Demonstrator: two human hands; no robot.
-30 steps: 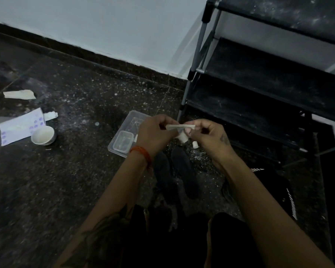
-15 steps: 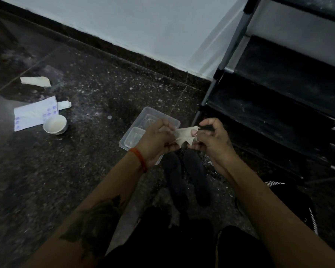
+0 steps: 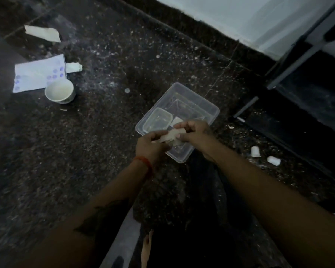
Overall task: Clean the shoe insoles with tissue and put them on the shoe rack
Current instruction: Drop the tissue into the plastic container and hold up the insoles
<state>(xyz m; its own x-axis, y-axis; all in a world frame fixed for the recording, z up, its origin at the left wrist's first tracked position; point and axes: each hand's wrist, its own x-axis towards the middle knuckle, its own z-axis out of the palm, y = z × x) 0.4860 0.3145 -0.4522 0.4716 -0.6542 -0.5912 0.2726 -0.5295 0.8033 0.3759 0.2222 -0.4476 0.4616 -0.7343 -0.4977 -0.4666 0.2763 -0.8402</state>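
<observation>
Both hands hold one small pale piece of tissue [image 3: 171,135] just above the near part of a clear plastic container [image 3: 199,105] on the dark floor. My left hand [image 3: 152,147] pinches its left end, my right hand [image 3: 194,133] its right end. A smaller clear tub [image 3: 157,118] and a white scrap lie inside the container. The dark insoles are hidden under my forearms in the shadow near my legs. The black shoe rack [image 3: 302,78] stands at the right edge.
A white bowl [image 3: 59,92] sits on the floor to the left beside a white sheet with purple dots [image 3: 37,74] and torn paper [image 3: 42,33]. Two small white caps [image 3: 255,151] lie by the rack's foot. White wall and dark skirting run behind.
The view has tilted down and left, so the rack has slid to the right edge. Both hands have come down over the clear container, still working the same tissue.
</observation>
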